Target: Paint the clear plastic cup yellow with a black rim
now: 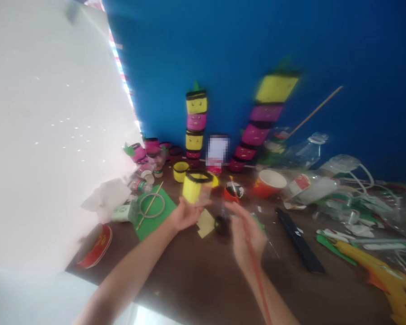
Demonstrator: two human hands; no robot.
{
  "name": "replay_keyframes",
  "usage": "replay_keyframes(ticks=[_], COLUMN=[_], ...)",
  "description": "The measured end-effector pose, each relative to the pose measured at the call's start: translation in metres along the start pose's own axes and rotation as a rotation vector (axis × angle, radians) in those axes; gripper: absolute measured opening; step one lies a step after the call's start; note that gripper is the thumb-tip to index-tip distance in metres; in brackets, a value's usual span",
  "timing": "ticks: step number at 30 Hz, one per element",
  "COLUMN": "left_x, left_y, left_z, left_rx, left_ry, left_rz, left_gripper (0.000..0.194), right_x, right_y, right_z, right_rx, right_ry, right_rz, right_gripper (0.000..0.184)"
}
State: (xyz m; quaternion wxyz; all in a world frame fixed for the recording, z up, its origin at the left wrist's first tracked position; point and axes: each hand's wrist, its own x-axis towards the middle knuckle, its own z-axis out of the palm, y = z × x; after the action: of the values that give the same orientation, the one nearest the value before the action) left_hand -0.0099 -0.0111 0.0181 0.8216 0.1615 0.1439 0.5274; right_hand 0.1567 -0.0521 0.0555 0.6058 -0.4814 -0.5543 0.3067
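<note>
The left hand (pixel 186 215) grips a yellow cylinder (pixel 190 190) from below, above the table (pixel 192 275); the right hand (pixel 246 237), blurred, appears closed on a thin red stick (pixel 259 275). The cylinder's dark rim band is done; no face is discernible on its visible side. Behind, an upright stack (pixel 194 141) bears drawn faces and a leaf top; a second yellow cylinder (pixel 179 175), dark-rimmed, stands unstacked.

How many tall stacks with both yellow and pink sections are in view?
2. One stack stands upright beyond the yellow cylinder held in the left hand; the other stack, blurred, slants rightward, farther right against the blue wall.
</note>
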Motion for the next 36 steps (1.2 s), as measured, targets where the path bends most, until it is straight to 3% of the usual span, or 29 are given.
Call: replay_keyframes(ticks=[5, 8, 13, 18, 28, 36], left_x=[0.006, 0.008, 0.012, 0.015, 0.017, 0.016], left_y=[0.018, 0.019, 0.020, 0.022, 0.021, 0.021], left_z=[-0.004, -0.001, 0.000, -0.001, 0.002, 0.005], left_rx=[-0.164, -0.205, -0.238, -0.233, -0.238, -0.246], left_ry=[0.161, 0.207, 0.218, 0.189, 0.229, 0.280], left_rz=[0.130, 0.155, 0.157, 0.145, 0.147, 0.121], left_gripper=[0.074, 0.074, 0.067, 0.074, 0.074, 0.074], right_x=[0.023, 0.040, 0.072, 0.095, 0.115, 0.117], right_y=[0.014, 0.020, 0.023, 0.027, 0.038, 0.032], right_z=[-0.009, -0.008, 0.000, 0.009, 0.020, 0.028], right_rx=[0.012, 0.032, -0.049, -0.199, -0.462, -0.521], right_ry=[0.046, -0.010, -0.113, -0.188, -0.211, -0.265], right_rz=[0.060, 0.093, 0.088, 0.019, -0.097, -0.112], right_gripper=[0.029, 0.023, 0.027, 0.020, 0.017, 0.013])
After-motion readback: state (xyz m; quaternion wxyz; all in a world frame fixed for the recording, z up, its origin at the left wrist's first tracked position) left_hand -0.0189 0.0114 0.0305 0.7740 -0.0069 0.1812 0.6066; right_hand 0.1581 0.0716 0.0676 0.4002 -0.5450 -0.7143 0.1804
